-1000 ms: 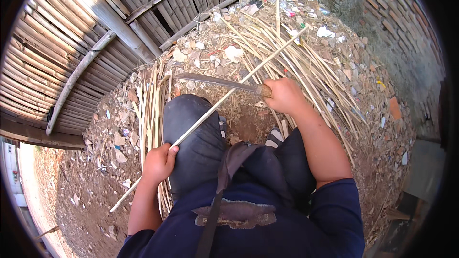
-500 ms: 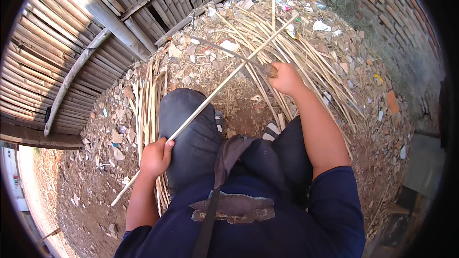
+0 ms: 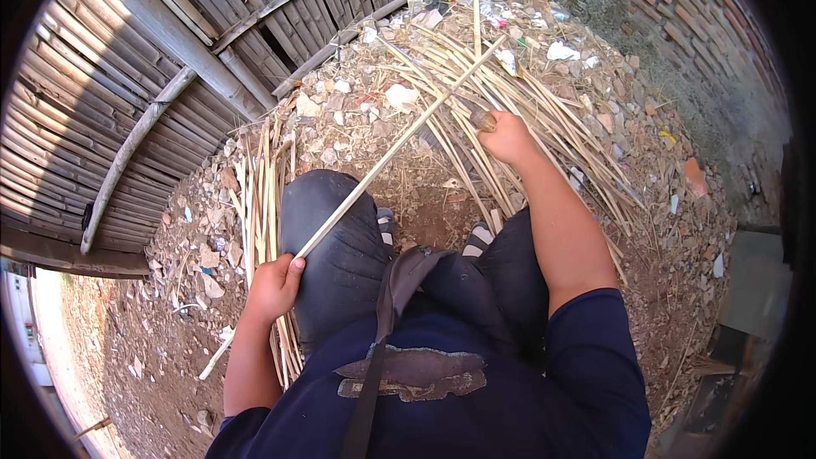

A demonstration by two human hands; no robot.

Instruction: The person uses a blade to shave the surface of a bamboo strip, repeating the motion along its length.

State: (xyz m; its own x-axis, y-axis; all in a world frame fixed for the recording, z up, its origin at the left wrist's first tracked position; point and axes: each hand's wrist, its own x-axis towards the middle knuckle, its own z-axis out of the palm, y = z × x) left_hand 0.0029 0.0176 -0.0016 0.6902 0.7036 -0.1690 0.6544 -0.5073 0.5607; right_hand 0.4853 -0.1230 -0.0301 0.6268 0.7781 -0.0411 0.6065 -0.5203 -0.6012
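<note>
Pale stick: slants over your left knee, its near end to the left of it, its far end beyond it to the right; you can't tell whether the stick touches the knee.
Left hand: yours is closed around the stick, just left of the knee and nearer you, probably to steady it and leave the far length free.
Right hand: yours is wrapped round the handle of the knife, beyond and right of the knee; the blade blurs near the stick, contact unclear. Such spacing likely keeps your left fingers off the edge.
Left bundle: strips lie close along the knee's left, seemingly within easy reach.
Loose pile: more strips fan out beyond the knee, rightward.
Walls: bamboo far left of the knee, brick far right.
</note>
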